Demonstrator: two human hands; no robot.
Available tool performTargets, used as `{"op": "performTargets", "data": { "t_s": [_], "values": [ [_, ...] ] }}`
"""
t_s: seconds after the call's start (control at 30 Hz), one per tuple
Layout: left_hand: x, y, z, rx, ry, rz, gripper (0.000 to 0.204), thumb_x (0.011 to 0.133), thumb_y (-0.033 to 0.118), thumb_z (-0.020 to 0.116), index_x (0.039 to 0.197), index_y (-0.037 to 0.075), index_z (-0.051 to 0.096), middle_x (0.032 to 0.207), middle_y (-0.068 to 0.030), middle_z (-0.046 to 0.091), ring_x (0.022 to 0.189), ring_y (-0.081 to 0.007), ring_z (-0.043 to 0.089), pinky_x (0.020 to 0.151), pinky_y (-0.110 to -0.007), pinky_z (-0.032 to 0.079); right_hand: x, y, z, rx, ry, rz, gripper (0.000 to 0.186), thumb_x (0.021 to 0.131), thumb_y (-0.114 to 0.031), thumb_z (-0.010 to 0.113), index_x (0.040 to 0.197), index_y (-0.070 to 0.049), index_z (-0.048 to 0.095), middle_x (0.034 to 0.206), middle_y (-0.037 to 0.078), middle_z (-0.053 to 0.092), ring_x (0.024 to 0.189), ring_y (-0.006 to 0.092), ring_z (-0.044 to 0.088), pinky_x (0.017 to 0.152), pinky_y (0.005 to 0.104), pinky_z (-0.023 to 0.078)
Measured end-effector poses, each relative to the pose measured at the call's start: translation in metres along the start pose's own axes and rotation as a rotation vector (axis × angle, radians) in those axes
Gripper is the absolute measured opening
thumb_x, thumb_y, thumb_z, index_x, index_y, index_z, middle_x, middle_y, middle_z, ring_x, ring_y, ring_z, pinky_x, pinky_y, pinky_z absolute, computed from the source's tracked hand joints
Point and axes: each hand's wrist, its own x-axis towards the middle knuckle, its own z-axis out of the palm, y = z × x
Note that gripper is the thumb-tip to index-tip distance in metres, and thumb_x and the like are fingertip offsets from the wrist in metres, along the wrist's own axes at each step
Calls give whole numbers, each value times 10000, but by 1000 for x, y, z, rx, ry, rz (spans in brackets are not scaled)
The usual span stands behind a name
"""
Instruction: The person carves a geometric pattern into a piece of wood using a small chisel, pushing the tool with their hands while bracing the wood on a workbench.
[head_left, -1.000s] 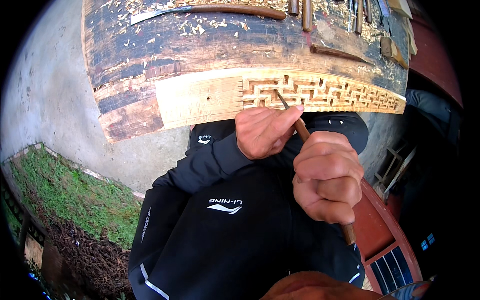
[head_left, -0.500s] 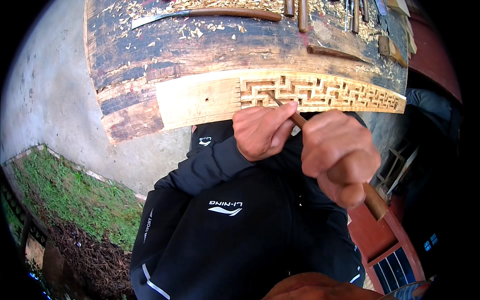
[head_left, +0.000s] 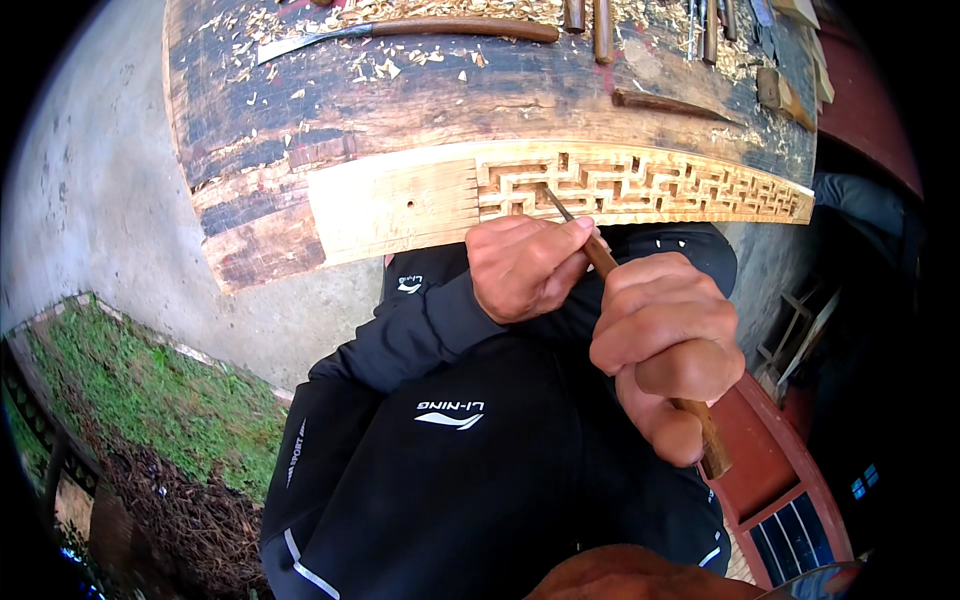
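In the head view, the person's two hands are working close together on one slim carving tool, the left ahead of the right with a short stretch of its wooden handle showing between them. The left hand is pinching it near the metal shaft, and the right hand is clamping its fingers around the handle, whose butt end is sticking out below. The tip is pointing into the cut pattern of a pale wooden board, which is lying along the near edge of the counter; its left part is showing plain wood with a small hole, its right part stepped, angular channels. Beyond it, a long-handled knife is lying among wood shavings, and a dark wooden handle is resting nearer the board.
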Motion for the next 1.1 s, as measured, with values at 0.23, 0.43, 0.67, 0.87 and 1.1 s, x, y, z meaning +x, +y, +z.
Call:
{"op": "performTargets", "data": {
  "t_s": [0.23, 0.43, 0.67, 0.87, 1.1],
  "values": [
    [6, 3, 0, 7, 4, -10, 544, 915, -100, 743, 1409, 25, 551, 912, -132, 817, 760, -249, 816, 593, -339, 611, 6, 0, -4, -46, -46, 33, 638, 1117, -503, 570, 672, -60, 453, 609, 96, 604, 390, 146, 485, 365, 280, 351],
    [2, -2, 10, 26, 115, -1, 569, 810, -46, 848, 1341, -44, 644, 934, -99, 815, 666, -208, 758, 556, -313, 556, 21, 4, -7, -128, -81, 101, 610, 1164, -446, 463, 683, -73, 431, 568, 80, 572, 369, 132, 451, 351, 286, 344],
    [9, 5, 7, 99, 165, -37, 535, 796, -43, 861, 1302, -52, 690, 823, -96, 772, 607, -219, 725, 529, -319, 529, 42, -4, 7, -248, 102, 351, 601, 1185, -422, 402, 677, -102, 383, 541, 76, 520, 386, 135, 414, 372, 302, 315],
    [8, -1, 6, 35, 40, 42, 551, 788, -74, 829, 1318, -27, 687, 781, -67, 742, 603, -213, 713, 545, -307, 525, -4, -8, 3, -88, 256, 52, 598, 1143, -383, 562, 660, -44, 467, 586, 90, 581, 428, 165, 523, 380, 313, 408],
    [27, 22, -20, 175, -382, 173, 473, 837, 93, 915, 1268, 13, 736, 667, -2, 619, 534, -139, 554, 502, -297, 390, -22, -67, -31, 158, 116, 49, 630, 1131, -467, 580, 638, -97, 451, 600, 102, 651, 387, 150, 551, 346, 236, 360]
  ]
}}
